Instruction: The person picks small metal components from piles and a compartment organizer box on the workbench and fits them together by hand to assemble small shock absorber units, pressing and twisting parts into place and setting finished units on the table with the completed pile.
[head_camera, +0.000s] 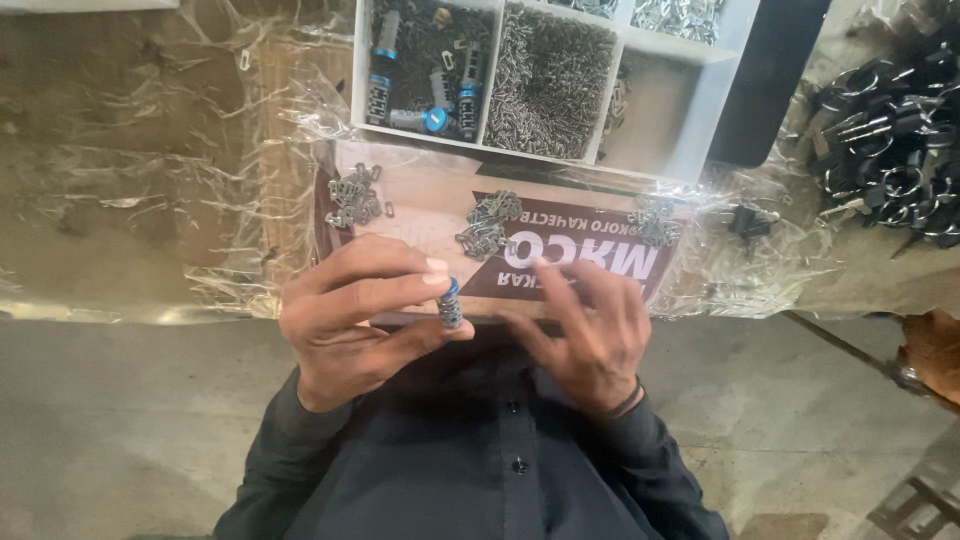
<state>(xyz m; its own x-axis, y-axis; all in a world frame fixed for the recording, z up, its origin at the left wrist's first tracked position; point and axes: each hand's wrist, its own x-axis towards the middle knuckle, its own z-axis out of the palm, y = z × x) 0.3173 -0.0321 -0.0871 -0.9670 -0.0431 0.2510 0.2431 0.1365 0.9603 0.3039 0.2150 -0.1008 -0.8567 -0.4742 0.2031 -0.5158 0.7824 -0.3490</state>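
left hand (350, 315): fingers curled, thumb and fingertips pinched on a small grey spring piece with a blue end (449, 302), held upright just above the table's near edge.
right hand (590, 325): close beside the left, fingers loosely spread and bent; i cannot tell whether it grips anything.
hands together: near each other, not touching, over the person's dark shirt (480, 460).
work surface: a table (130, 180) wrapped in crinkled clear plastic, with a printed cardboard sheet (580, 255) beneath the plastic.
loose parts: small heaps of metal clips (355, 198) on the cardboard, beyond the fingertips.
tray (700, 110): white, divided; one compartment holds more blue-tipped pieces, the next is full of small metal bits.
far right: a pile of dark metal rings (890, 150).
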